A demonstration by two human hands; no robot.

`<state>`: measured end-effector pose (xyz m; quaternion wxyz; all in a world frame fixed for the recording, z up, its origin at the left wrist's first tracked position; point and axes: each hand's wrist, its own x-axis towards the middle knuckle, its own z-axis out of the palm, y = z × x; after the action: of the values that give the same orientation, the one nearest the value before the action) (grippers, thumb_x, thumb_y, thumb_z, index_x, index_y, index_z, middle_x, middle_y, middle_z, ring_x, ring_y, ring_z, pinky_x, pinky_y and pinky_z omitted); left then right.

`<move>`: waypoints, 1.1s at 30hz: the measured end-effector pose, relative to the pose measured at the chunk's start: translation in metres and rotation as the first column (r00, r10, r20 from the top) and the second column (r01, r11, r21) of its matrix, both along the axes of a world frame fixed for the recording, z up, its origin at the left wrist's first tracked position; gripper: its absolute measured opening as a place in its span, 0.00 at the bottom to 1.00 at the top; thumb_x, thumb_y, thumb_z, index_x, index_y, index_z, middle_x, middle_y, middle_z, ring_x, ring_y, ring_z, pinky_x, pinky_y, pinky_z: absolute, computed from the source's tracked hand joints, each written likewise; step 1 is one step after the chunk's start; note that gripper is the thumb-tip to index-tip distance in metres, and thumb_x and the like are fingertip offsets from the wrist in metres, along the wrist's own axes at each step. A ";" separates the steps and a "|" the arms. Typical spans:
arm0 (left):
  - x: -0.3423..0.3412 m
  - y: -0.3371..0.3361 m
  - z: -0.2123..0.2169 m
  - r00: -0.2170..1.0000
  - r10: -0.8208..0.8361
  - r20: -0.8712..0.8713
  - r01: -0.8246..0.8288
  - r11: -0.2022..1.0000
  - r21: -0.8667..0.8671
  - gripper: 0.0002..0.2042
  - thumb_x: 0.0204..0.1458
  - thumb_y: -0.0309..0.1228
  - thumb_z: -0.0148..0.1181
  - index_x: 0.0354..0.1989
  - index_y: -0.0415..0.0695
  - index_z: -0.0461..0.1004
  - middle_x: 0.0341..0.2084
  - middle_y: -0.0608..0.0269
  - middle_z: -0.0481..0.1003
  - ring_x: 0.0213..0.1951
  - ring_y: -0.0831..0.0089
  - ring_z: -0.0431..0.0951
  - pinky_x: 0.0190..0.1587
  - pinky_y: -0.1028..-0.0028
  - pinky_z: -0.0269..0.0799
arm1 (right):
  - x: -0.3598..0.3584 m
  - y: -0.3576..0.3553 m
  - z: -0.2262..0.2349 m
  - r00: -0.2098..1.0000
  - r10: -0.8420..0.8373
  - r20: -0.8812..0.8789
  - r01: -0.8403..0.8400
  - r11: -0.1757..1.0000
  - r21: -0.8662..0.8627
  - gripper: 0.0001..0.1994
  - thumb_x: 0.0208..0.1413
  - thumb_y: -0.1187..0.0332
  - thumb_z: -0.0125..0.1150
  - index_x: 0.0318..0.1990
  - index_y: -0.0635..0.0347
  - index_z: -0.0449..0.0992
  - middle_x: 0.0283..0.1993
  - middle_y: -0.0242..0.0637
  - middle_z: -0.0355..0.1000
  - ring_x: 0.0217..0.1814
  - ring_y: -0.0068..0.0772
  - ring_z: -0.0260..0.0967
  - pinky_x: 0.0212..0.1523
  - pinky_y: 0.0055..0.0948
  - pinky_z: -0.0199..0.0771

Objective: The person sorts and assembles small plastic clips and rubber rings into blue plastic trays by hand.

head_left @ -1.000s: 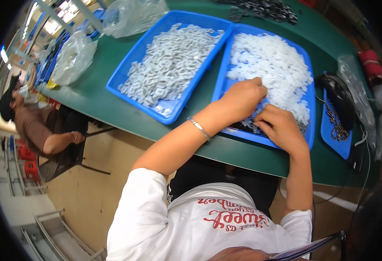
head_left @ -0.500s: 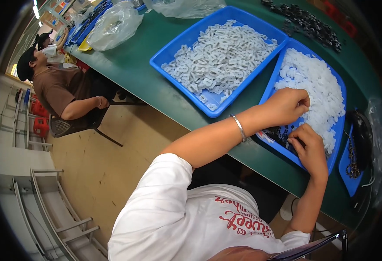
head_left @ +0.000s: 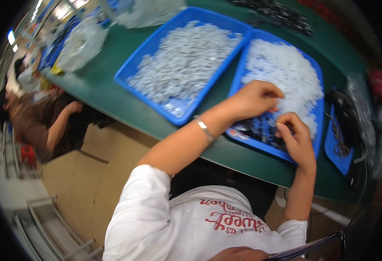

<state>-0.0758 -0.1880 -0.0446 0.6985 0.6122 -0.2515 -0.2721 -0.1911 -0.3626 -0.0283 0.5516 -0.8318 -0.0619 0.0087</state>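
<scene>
Both of my hands are over the near part of the right blue tray point(head_left: 317, 71). My left hand point(head_left: 257, 99), with a silver bracelet point(head_left: 204, 128) at its wrist, has its fingers curled in a pinch beside a heap of small white plastic pieces point(head_left: 286, 71). Just right of it and nearer to me, my right hand point(head_left: 296, 138) also pinches, thumb against fingers. Whatever sits between the fingertips of either hand is too small and blurred to make out. Small black parts point(head_left: 260, 130) lie in the tray's near corner, below my hands.
To the left stands another blue tray point(head_left: 123, 76) heaped with small greyish-white pieces point(head_left: 182, 61). Black parts point(head_left: 282, 15) are spread at the far side of the green table point(head_left: 108, 93). A small blue tray point(head_left: 336, 150) holds a chain at right. A seated person point(head_left: 36, 117) is at far left.
The whole view has shifted, so trays and table appear farther left and the picture is blurrier. My hands have drawn slightly apart, still pinched, showing more black parts between them.
</scene>
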 end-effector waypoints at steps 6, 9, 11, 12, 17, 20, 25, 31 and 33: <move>-0.006 0.005 0.007 0.993 -0.098 -0.069 0.100 0.995 0.030 0.13 0.59 0.21 0.55 0.52 0.33 0.74 0.37 0.58 0.79 0.38 0.76 0.80 0.45 0.77 0.77 | 0.004 0.002 0.001 0.991 -0.131 -0.035 0.135 0.973 0.185 0.04 0.64 0.73 0.54 0.40 0.64 0.71 0.33 0.28 0.69 0.32 0.17 0.65 0.35 0.19 0.68; -0.007 0.002 0.011 0.992 -0.102 -0.076 0.107 0.992 0.066 0.14 0.58 0.21 0.55 0.52 0.32 0.74 0.38 0.57 0.78 0.39 0.75 0.81 0.46 0.77 0.77 | 0.005 0.003 0.001 0.979 -0.204 0.014 0.201 0.973 0.118 0.06 0.65 0.71 0.52 0.41 0.65 0.71 0.33 0.29 0.69 0.30 0.18 0.63 0.33 0.20 0.67; -0.007 0.000 0.010 0.991 -0.105 -0.080 0.109 0.993 0.048 0.14 0.58 0.20 0.54 0.52 0.32 0.74 0.39 0.57 0.77 0.38 0.75 0.81 0.46 0.76 0.77 | 0.006 0.001 -0.002 0.973 -0.229 0.026 0.227 0.972 0.065 0.06 0.65 0.71 0.53 0.41 0.65 0.71 0.32 0.31 0.70 0.30 0.20 0.64 0.33 0.22 0.68; -0.007 0.000 0.010 0.991 -0.099 -0.088 0.102 0.994 0.034 0.14 0.57 0.19 0.54 0.51 0.32 0.74 0.40 0.58 0.77 0.38 0.74 0.81 0.46 0.76 0.77 | 0.006 0.001 -0.003 0.969 -0.245 0.035 0.245 0.969 0.016 0.06 0.65 0.71 0.53 0.41 0.65 0.71 0.32 0.33 0.70 0.29 0.22 0.65 0.33 0.24 0.68; -0.006 0.001 0.010 0.993 -0.097 -0.074 0.101 0.994 0.049 0.13 0.56 0.19 0.55 0.50 0.32 0.73 0.40 0.59 0.76 0.39 0.74 0.81 0.47 0.77 0.77 | 0.008 0.005 -0.003 0.952 -0.277 0.131 0.292 0.949 -0.122 0.07 0.65 0.70 0.54 0.42 0.65 0.71 0.33 0.41 0.72 0.29 0.31 0.68 0.33 0.30 0.69; -0.004 0.001 0.005 0.995 -0.099 -0.001 0.099 0.992 0.077 0.13 0.55 0.19 0.56 0.49 0.32 0.73 0.38 0.60 0.76 0.40 0.75 0.80 0.47 0.77 0.77 | 0.009 0.008 -0.003 0.946 -0.285 0.156 0.307 0.941 -0.145 0.07 0.64 0.70 0.55 0.41 0.66 0.71 0.33 0.43 0.73 0.29 0.35 0.68 0.33 0.31 0.69; -0.006 -0.001 0.008 0.997 -0.068 -0.036 0.070 0.996 0.059 0.11 0.53 0.18 0.59 0.46 0.32 0.73 0.34 0.62 0.77 0.40 0.75 0.81 0.46 0.77 0.77 | 0.009 0.012 -0.001 0.936 -0.293 0.197 0.322 0.937 -0.134 0.07 0.64 0.70 0.55 0.41 0.66 0.71 0.33 0.42 0.73 0.28 0.34 0.68 0.32 0.31 0.69; -0.006 -0.002 0.010 0.987 0.000 -0.161 -0.009 0.998 -0.060 0.11 0.53 0.17 0.59 0.45 0.32 0.72 0.37 0.59 0.76 0.39 0.71 0.82 0.46 0.76 0.79 | 0.012 0.015 0.006 0.942 -0.281 0.184 0.296 0.953 -0.059 0.07 0.66 0.70 0.54 0.41 0.66 0.71 0.29 0.27 0.67 0.28 0.14 0.58 0.28 0.18 0.59; -0.007 -0.003 0.011 0.984 0.013 -0.178 -0.028 0.996 -0.083 0.11 0.53 0.17 0.60 0.45 0.31 0.71 0.38 0.58 0.76 0.40 0.70 0.82 0.47 0.75 0.79 | 0.013 0.018 0.010 0.929 -0.313 0.199 0.329 0.943 -0.052 0.06 0.64 0.71 0.55 0.40 0.66 0.72 0.27 0.35 0.71 0.25 0.20 0.64 0.27 0.24 0.65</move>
<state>-0.0824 -0.1908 -0.0335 0.7465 0.5578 -0.1933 -0.3071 -0.1783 -0.3449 -0.0184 0.5014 -0.8504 0.0235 -0.1575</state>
